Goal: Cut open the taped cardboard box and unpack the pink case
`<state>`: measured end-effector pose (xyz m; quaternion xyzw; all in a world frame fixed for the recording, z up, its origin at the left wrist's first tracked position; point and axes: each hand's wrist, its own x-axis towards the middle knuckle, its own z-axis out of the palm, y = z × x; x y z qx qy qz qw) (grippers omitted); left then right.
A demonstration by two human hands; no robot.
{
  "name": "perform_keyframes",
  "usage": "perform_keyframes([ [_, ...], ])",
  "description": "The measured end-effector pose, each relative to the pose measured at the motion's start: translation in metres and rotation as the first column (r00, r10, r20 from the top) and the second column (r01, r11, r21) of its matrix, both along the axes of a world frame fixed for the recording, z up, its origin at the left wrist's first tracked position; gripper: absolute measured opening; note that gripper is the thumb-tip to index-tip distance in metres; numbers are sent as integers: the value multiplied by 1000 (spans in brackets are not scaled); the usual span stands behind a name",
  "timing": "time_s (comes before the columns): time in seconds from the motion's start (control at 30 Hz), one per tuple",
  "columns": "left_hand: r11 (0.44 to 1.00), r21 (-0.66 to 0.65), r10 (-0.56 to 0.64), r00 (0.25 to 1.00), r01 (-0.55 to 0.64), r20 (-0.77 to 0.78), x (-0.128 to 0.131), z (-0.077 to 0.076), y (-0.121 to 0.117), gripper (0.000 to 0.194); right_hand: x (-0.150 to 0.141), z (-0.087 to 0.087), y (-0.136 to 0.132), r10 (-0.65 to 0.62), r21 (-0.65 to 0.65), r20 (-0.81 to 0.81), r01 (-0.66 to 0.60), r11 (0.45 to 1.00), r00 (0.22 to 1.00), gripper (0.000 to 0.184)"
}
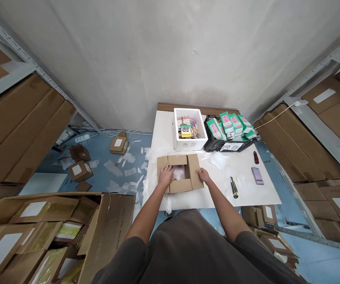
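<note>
A small open cardboard box (179,161) lies on the white table (246,193) in front of me, flaps spread out, with something pale pink in clear wrap (179,172) inside. My left hand (166,175) rests on the box's left edge, fingers curled over it and reaching inside. My right hand (203,174) grips the right flap, fingers closed on the cardboard.
A white foam tub (190,145) of colourful packets and a black crate (214,144) of green boxes stand behind. A yellow-black cutter (233,187), a red cutter (256,157) and a phone (257,175) lie to the right. Cartons fill the shelves; small boxes litter the blue floor.
</note>
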<state>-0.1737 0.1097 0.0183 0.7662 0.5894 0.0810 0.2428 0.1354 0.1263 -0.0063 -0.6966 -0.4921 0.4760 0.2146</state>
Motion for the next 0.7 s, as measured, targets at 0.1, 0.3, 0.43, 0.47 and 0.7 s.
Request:
perform_keyframes([
  [0.1,992,-88,-83,994,89,66,-14,11,4,87,-3,-6,-5,-32,-20,72,33,999,997,30],
  [0.3,981,-122,-158,987,153,-30,-24,18,-45,124,-20,-9,-18,-91,-36,181,99,994,979,41],
  [0.43,995,-67,-80,996,77,-50,-7,7,-77,110,-43,1,-19,-77,303,425,-62,951,902,35],
  [0.47,996,-59,-72,997,69,-42,-4,6,-80,105,-52,5,-18,13,341,465,-193,920,885,36],
  [0.7,993,16,-121,992,120,34,-5,1,-87,35,-112,30,10,473,262,494,-644,718,729,76],
])
